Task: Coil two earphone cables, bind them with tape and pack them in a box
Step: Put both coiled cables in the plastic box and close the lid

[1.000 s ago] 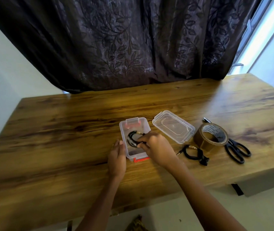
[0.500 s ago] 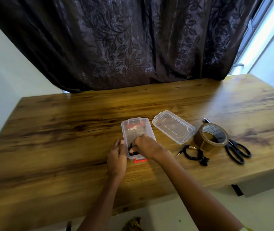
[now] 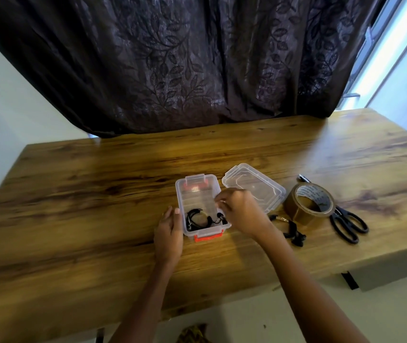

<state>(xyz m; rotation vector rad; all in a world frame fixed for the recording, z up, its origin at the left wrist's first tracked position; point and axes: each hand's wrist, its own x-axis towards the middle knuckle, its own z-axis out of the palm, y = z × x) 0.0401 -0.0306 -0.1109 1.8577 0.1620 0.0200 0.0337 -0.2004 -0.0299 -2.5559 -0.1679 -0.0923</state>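
Observation:
A clear plastic box [image 3: 180,194] with red clasps stands open near the table's front edge. One coiled black earphone cable [image 3: 197,220] lies inside it at the near end. My left hand [image 3: 169,233] rests flat against the box's left wall. My right hand [image 3: 239,209] hovers over the box's right rim, fingers loosely curled and holding nothing. The second coiled black earphone cable [image 3: 292,231] lies on the table to the right of that hand. The box's clear lid [image 3: 254,186] lies just right of the box.
A roll of brown tape [image 3: 309,203] stands right of the lid, with black scissors [image 3: 348,225] beside it and a pen tip [image 3: 304,179] behind. A dark curtain [image 3: 172,58] hangs behind the wooden table [image 3: 73,206].
My right hand lowered the coiled cable into the box, let go of it and lifted out toward the right. My left hand stayed at the box's left side.

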